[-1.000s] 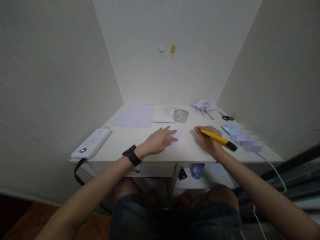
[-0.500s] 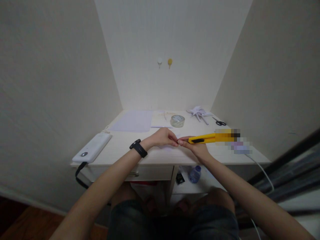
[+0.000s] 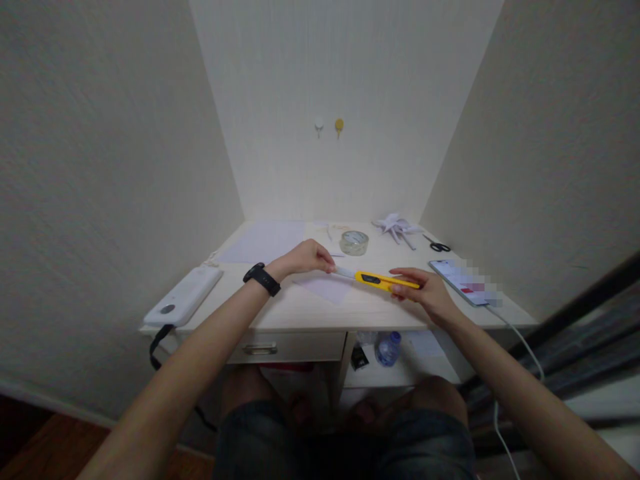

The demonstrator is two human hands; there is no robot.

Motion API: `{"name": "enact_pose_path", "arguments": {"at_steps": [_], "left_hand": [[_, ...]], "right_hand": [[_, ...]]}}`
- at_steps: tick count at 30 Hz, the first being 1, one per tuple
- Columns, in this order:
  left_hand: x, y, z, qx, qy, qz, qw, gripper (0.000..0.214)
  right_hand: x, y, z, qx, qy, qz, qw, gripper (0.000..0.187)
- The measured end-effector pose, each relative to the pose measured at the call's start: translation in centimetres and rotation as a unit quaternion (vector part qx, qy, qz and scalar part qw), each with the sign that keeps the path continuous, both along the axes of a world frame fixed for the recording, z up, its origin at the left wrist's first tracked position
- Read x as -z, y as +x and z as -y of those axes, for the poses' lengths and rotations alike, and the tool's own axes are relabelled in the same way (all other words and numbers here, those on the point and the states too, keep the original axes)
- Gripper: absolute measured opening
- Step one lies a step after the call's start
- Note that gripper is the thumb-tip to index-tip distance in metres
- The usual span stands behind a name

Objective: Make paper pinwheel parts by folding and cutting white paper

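A yellow utility knife (image 3: pixel 376 279) is held level above the white desk (image 3: pixel 280 310). My right hand (image 3: pixel 423 291) grips its rear half, fingers wrapped round the body. My left hand (image 3: pixel 305 257), with a black watch on the wrist, pinches the knife's pale front tip. A small sheet of paper (image 3: pixel 324 287) lies flat on the desk just under the knife and between both hands.
A roll of clear tape (image 3: pixel 355 243), folded paper shapes (image 3: pixel 396 225) and black scissors (image 3: pixel 438 246) lie at the back. A large sheet (image 3: pixel 264 241) is back left, a white power bank (image 3: pixel 183 295) at the left edge, a cabled phone (image 3: pixel 460 281) on the right.
The knife turned from pointing forward to lying level. My left hand left the paper, closed, and now pinches the knife's tip; my right hand slid back along its body.
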State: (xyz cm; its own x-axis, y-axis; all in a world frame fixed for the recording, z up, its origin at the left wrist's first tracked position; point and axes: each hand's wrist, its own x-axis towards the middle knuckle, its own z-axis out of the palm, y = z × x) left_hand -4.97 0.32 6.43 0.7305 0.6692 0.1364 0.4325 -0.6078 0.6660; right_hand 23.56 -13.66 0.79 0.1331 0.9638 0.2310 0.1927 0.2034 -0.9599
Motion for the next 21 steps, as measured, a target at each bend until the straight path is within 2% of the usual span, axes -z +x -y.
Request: {"name": "enact_pose_path", "arguments": {"at_steps": [2,4,7,10,12,14,18,21], "left_hand": [[-0.1,0.8,-0.2,0.004,-0.010,-0.003,1.000,0.010],[-0.3,1.8,-0.2,-0.004,0.000,-0.021,1.000,0.011],[-0.6,2.9,0.0,-0.068,0.070,-0.041,0.994,0.026],[-0.3,3.0,1.1,-0.137,0.152,-0.058,0.977,0.041],[0.6,2.7,2.7,-0.126,0.184,-0.104,0.969,0.044],[1.8,2.5,4.6,-0.101,0.210,-0.149,0.961,0.055],[3.6,2.6,7.7,-0.070,0.253,-0.218,0.940,0.057],[3.5,2.8,8.4,-0.087,0.244,-0.248,0.933,0.045]], "right_hand": [[0.5,-0.4,0.2,-0.002,0.031,0.175,0.984,0.041],[1.0,-1.0,0.6,-0.003,0.075,0.321,0.944,0.039],[1.7,-1.4,0.9,0.022,0.124,0.439,0.890,0.040],[1.7,-0.6,0.0,0.124,0.084,0.491,0.858,0.040],[1.2,0.0,-1.2,0.194,-0.007,0.531,0.825,0.042],[0.7,0.4,-2.6,0.230,-0.086,0.549,0.799,0.045],[0.2,0.0,-5.1,0.250,-0.159,0.530,0.794,0.043],[0.3,-0.6,-6.0,0.262,-0.173,0.513,0.799,0.048]]}}
